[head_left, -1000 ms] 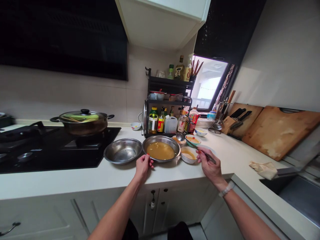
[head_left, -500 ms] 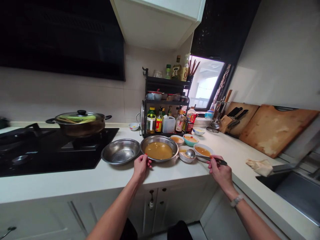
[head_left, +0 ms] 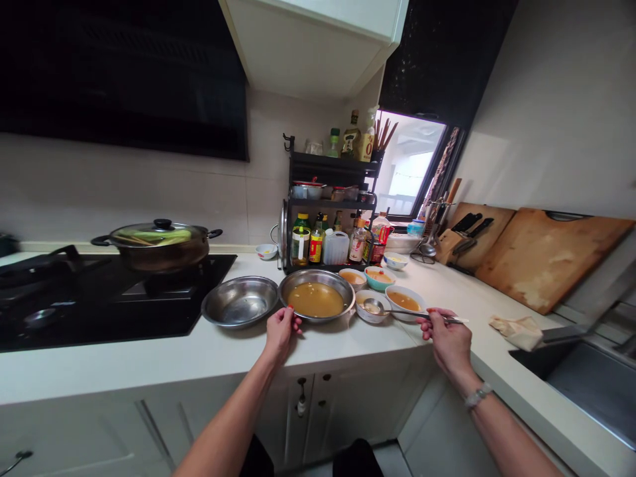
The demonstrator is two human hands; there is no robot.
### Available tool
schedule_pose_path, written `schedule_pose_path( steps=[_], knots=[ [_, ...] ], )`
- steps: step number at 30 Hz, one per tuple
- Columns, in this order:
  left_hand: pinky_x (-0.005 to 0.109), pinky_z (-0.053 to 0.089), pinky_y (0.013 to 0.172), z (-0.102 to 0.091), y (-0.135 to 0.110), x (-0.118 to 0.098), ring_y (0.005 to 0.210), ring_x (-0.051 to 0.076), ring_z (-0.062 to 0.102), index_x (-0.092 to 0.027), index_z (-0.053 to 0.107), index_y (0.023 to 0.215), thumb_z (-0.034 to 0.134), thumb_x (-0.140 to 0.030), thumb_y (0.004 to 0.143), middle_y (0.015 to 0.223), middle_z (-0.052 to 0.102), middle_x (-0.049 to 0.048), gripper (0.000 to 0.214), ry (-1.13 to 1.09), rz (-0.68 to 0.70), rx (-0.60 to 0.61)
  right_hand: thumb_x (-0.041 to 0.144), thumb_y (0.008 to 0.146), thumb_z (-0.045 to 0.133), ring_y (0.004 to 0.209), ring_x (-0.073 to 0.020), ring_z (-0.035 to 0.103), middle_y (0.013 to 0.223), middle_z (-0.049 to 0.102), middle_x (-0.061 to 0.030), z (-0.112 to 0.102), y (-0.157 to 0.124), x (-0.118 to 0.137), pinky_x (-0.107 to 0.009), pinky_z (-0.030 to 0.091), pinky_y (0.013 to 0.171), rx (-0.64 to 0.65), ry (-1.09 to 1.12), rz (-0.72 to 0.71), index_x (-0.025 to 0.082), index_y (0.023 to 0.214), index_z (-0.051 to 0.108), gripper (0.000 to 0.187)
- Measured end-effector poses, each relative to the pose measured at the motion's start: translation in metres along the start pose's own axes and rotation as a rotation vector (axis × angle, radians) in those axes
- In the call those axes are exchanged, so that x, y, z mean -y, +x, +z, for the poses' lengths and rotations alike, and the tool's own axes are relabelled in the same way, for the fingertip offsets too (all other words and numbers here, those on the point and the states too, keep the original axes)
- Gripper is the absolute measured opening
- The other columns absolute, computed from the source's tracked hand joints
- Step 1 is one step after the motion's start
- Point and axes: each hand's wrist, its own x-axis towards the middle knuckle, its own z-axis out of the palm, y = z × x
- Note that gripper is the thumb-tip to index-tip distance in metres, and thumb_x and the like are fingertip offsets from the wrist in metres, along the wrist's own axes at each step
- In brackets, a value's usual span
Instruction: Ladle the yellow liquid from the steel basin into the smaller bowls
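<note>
My left hand (head_left: pixel 282 331) pinches the near left rim of a metal basin (head_left: pixel 348 311) that holds yellowish-brown broth (head_left: pixel 316 300). In my right hand (head_left: pixel 447 338) is the handle of a ladle (head_left: pixel 373 306), its bowl tilted over a small white bowl (head_left: pixel 372 317) just right of the basin. Close behind that stand a white bowl of broth (head_left: pixel 405 301), a green bowl (head_left: pixel 379 281) and another small bowl (head_left: pixel 354 277) with similar liquid. A second metal basin (head_left: pixel 241 305), with nothing in it, touches or nearly touches the left side of the broth basin.
On the black stove (head_left: pixel 163 301) at left sits a lidded pot (head_left: pixel 158 245) with green vegetables. A black rack (head_left: pixel 330 199) of bottles stands behind the basins. At right are a knife block (head_left: pixel 454 245), cutting boards (head_left: pixel 551 258), a cloth (head_left: pixel 517 331) and the sink (head_left: pixel 591 384).
My right hand has shifted slightly right and turned, tipping the ladle's bowl over the small white bowl. My left hand stays at the basin's rim.
</note>
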Motion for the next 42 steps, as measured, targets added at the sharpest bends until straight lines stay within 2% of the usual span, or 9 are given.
schedule_pose_path(
  steps=[12,21,25,31,37,39,42],
  knots=[
    [0.019,0.043,0.037,0.000,0.000,0.001,0.038,0.005,0.042,-0.015,0.051,0.061,0.067,-0.048,0.064,0.048,0.055,-0.0020,0.037,-0.015,-0.011,0.001,0.038,0.061,0.072,0.037,-0.0109,0.053,0.050,0.062,-0.0003,0.007,0.003,0.017,-0.019,0.040,0.030,-0.004,0.042,-0.028,0.015,0.079,0.055,0.034],
    [0.020,0.043,0.037,-0.002,0.002,0.004,0.038,0.005,0.042,-0.015,0.052,0.061,0.067,-0.050,0.064,0.049,0.056,-0.0011,0.038,-0.015,-0.002,0.008,0.040,0.062,0.073,0.039,-0.0123,0.055,0.049,0.061,0.0007,0.038,0.007,0.027,-0.018,0.038,0.031,0.031,0.107,-0.049,0.017,0.080,0.054,0.035],
    [0.019,0.043,0.037,-0.002,0.002,0.004,0.038,0.005,0.042,-0.015,0.052,0.062,0.067,-0.049,0.065,0.050,0.056,-0.0014,0.037,-0.025,-0.006,0.006,0.046,0.067,0.069,0.038,-0.0111,0.053,0.051,0.060,0.0019,0.055,0.003,0.025,-0.020,0.040,0.033,0.119,0.051,-0.098,0.017,0.083,0.054,0.036],
    [0.019,0.043,0.037,-0.002,0.001,0.004,0.039,0.005,0.042,-0.015,0.051,0.061,0.066,-0.048,0.066,0.050,0.055,-0.0015,0.037,-0.029,-0.005,0.014,0.049,0.075,0.062,0.046,-0.0117,0.056,0.055,0.058,0.0026,0.071,-0.016,0.026,-0.024,0.048,0.045,0.333,-0.072,-0.276,0.019,0.089,0.059,0.034],
    [0.019,0.043,0.037,-0.001,0.001,0.002,0.038,0.005,0.042,-0.015,0.051,0.062,0.066,-0.049,0.065,0.049,0.055,-0.0017,0.037,-0.027,-0.012,0.009,0.042,0.082,0.056,0.054,-0.0111,0.058,0.080,0.065,-0.0041,0.066,-0.027,0.025,-0.027,0.052,0.052,0.437,-0.174,-0.483,0.020,0.094,0.063,0.025],
    [0.019,0.043,0.037,0.000,0.001,0.002,0.038,0.005,0.042,-0.015,0.051,0.062,0.067,-0.049,0.065,0.049,0.055,-0.0020,0.037,-0.021,-0.014,0.007,0.040,0.084,0.054,0.053,-0.0117,0.058,0.073,0.063,-0.0028,0.059,-0.024,0.022,-0.026,0.051,0.050,0.389,-0.191,-0.504,0.019,0.096,0.061,0.025],
    [0.019,0.042,0.037,-0.001,0.002,0.003,0.038,0.005,0.042,-0.015,0.050,0.062,0.066,-0.049,0.065,0.048,0.055,-0.0021,0.037,-0.015,-0.014,0.004,0.041,0.085,0.052,0.046,-0.0118,0.055,0.058,0.057,0.0016,0.044,-0.015,0.015,-0.024,0.049,0.044,0.253,-0.244,-0.475,0.017,0.096,0.058,0.026]
  ],
)
